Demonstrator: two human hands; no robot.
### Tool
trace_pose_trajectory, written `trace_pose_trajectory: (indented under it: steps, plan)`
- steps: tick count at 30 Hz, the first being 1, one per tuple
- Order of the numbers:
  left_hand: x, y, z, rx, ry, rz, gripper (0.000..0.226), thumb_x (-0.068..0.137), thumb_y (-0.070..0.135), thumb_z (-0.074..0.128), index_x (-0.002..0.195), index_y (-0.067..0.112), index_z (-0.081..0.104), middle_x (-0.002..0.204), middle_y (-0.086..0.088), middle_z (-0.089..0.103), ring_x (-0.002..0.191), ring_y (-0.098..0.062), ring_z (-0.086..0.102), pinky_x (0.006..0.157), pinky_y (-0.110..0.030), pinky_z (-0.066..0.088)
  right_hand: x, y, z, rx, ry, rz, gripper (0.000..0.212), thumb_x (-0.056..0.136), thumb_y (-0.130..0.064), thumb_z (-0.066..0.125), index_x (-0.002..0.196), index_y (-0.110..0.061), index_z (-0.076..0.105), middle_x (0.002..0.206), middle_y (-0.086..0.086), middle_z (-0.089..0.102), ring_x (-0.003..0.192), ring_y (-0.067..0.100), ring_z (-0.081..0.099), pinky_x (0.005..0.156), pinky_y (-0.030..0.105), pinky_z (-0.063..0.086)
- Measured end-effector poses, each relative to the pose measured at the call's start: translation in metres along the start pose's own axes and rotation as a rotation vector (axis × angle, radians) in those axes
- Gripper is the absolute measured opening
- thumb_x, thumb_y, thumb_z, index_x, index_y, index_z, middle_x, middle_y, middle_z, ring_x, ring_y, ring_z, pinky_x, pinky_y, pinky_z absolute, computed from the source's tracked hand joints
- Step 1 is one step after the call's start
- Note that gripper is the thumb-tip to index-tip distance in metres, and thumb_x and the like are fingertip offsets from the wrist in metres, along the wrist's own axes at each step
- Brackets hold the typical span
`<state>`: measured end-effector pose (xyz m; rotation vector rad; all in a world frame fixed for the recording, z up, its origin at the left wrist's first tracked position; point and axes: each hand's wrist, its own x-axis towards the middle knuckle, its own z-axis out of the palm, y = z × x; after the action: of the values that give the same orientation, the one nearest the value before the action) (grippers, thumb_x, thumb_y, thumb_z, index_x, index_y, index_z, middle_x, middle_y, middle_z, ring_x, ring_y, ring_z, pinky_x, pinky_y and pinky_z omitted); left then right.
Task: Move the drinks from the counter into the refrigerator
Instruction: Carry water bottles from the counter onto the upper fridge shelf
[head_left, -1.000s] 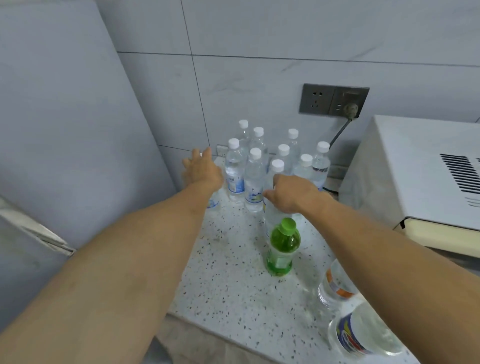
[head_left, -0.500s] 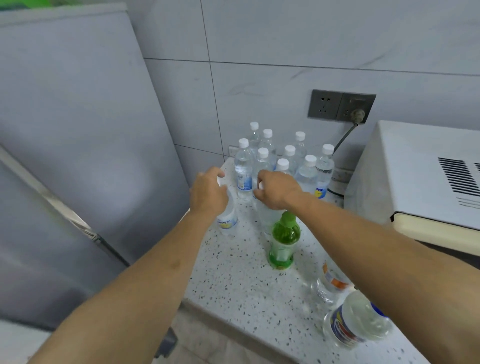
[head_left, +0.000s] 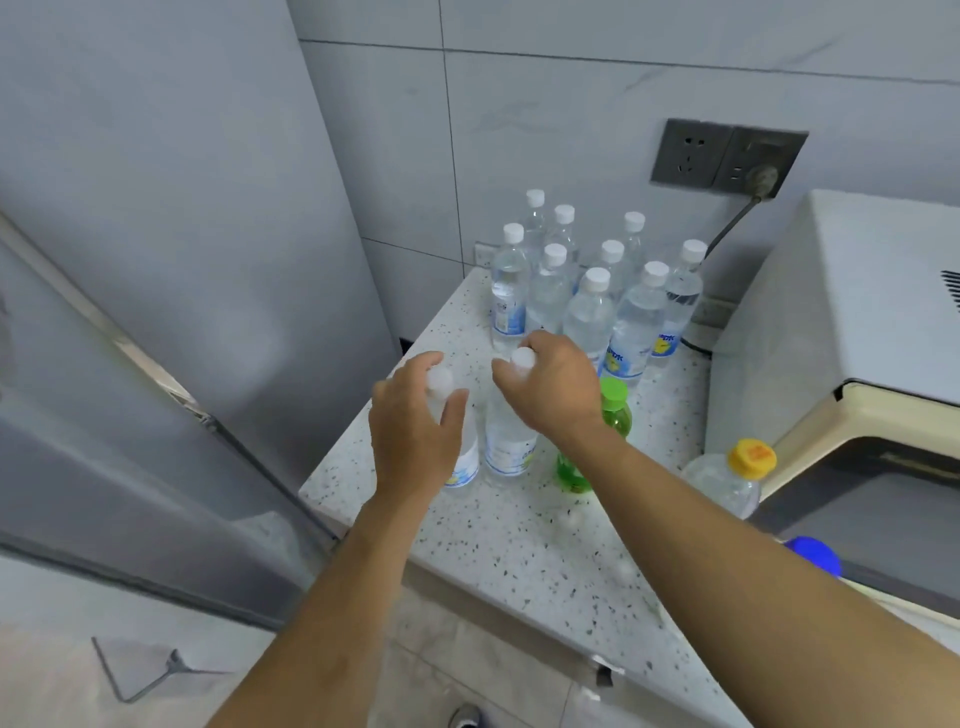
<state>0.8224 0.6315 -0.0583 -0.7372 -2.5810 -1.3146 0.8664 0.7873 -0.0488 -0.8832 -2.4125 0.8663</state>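
Holding one water bottle (head_left: 464, 457) in your left hand (head_left: 415, 431) and another (head_left: 508, 441) in your right hand (head_left: 550, 387), mid-frame on the counter (head_left: 519, 545), lift both by their necks, clearing the green bottle (head_left: 613, 415) toward the refrigerator (head_left: 156, 260) at left.

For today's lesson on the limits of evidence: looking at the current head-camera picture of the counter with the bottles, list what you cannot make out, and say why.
- Blue-capped bottle: body hidden behind the right forearm.
- Green bottle: label partly covered by the right hand.
- Bottle under the left hand: mostly covered by it; its label barely shows.
- Refrigerator: interior unseen; only outer panels show.
- Back-row water bottles: labels hidden behind the front ones.
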Motion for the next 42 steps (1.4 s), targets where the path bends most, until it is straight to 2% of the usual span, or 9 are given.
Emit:
trace_pose_trajectory:
  steps: [4, 8, 12, 17, 23, 27, 32, 36, 42]
  plan:
    - [-0.023, -0.021, 0.017, -0.182, -0.122, -0.215, 0.064, 0.081, 0.040, 0.075, 0.134, 0.033, 0.041, 0.132, 0.015, 0.052, 0.111, -0.001, 0.047, 0.089, -0.029, 0.042, -0.023, 0.009, 0.019, 0.218, 0.016, 0.062, 0.039, 0.076, -0.047, 0.075, 0.087, -0.020, 0.050, 0.093, 0.002, 0.055, 0.090, 0.020, 0.053, 0.071, 0.028, 0.040]
    - [-0.031, -0.049, 0.026, -0.273, -0.252, -0.346, 0.076, 0.075, 0.038, 0.082, 0.136, 0.035, 0.036, 0.125, 0.019, 0.055, 0.109, -0.006, 0.056, 0.085, -0.030, 0.050, -0.049, 0.009, 0.033, 0.462, -0.038, 0.232, 0.062, 0.061, -0.067, 0.073, 0.109, -0.034, 0.053, 0.102, -0.017, 0.061, 0.092, -0.002, 0.059, 0.068, 0.010, 0.041]
    - [-0.036, -0.069, 0.033, -0.411, -0.283, -0.428, 0.063, 0.069, 0.043, 0.086, 0.122, 0.038, 0.050, 0.109, 0.017, 0.066, 0.096, 0.000, 0.065, 0.071, -0.016, 0.053, -0.073, 0.030, 0.050, 0.611, -0.108, 0.272, 0.066, 0.066, -0.046, 0.087, 0.118, -0.037, 0.047, 0.108, -0.020, 0.060, 0.096, -0.014, 0.058, 0.070, 0.005, 0.047]
    - [-0.055, -0.074, 0.037, -0.556, -0.184, -0.451, 0.063, 0.075, 0.030, 0.083, 0.113, 0.063, 0.045, 0.113, 0.033, 0.061, 0.104, 0.013, 0.060, 0.078, -0.009, 0.048, -0.080, 0.055, 0.059, 0.510, -0.159, 0.252, 0.063, 0.075, -0.031, 0.084, 0.125, -0.034, 0.046, 0.108, -0.024, 0.057, 0.098, -0.012, 0.055, 0.074, 0.009, 0.043]
    - [-0.089, -0.074, 0.012, -0.538, -0.165, -0.493, 0.044, 0.080, 0.024, 0.078, 0.117, 0.033, 0.055, 0.104, 0.013, 0.068, 0.088, 0.007, 0.066, 0.062, -0.006, 0.050, -0.107, 0.057, 0.057, 0.596, -0.078, 0.251, 0.058, 0.080, -0.019, 0.081, 0.120, -0.037, 0.043, 0.107, -0.023, 0.057, 0.096, -0.006, 0.058, 0.076, 0.006, 0.046]
    - [-0.116, -0.074, -0.015, -0.625, -0.265, -0.541, 0.028, 0.088, 0.027, 0.074, 0.112, 0.031, 0.061, 0.103, 0.010, 0.073, 0.094, -0.005, 0.071, 0.071, -0.021, 0.057, -0.148, 0.060, 0.043, 0.783, -0.068, 0.266, 0.042, 0.085, -0.017, 0.078, 0.119, -0.023, 0.055, 0.106, -0.012, 0.067, 0.089, -0.009, 0.064, 0.075, 0.011, 0.052]
    - [-0.178, -0.062, -0.046, -0.928, -0.281, -0.773, 0.051, 0.081, 0.041, 0.064, 0.124, 0.014, 0.060, 0.116, -0.012, 0.071, 0.094, -0.026, 0.072, 0.070, -0.042, 0.060, -0.207, 0.084, 0.018, 1.042, -0.266, 0.403, 0.047, 0.083, -0.042, 0.071, 0.120, -0.014, 0.063, 0.109, 0.013, 0.073, 0.101, 0.031, 0.071, 0.088, 0.047, 0.057]
    - [-0.245, -0.051, -0.069, -1.091, -0.323, -1.037, 0.053, 0.081, 0.050, 0.061, 0.111, 0.008, 0.073, 0.104, -0.021, 0.073, 0.084, -0.035, 0.073, 0.066, -0.043, 0.060, -0.256, 0.098, 0.011, 1.249, -0.523, 0.622, 0.064, 0.073, -0.053, 0.074, 0.120, -0.011, 0.062, 0.094, 0.013, 0.074, 0.079, 0.025, 0.073, 0.068, 0.038, 0.059]
    - [-0.325, -0.055, -0.109, -1.052, -0.335, -1.083, 0.045, 0.077, 0.050, 0.059, 0.093, 0.014, 0.081, 0.097, -0.016, 0.074, 0.076, -0.029, 0.072, 0.066, -0.040, 0.060, -0.322, 0.087, 0.030, 1.146, -0.689, 0.674, 0.073, 0.062, -0.051, 0.084, 0.120, -0.012, 0.063, 0.094, 0.013, 0.077, 0.079, 0.026, 0.075, 0.066, 0.035, 0.059]
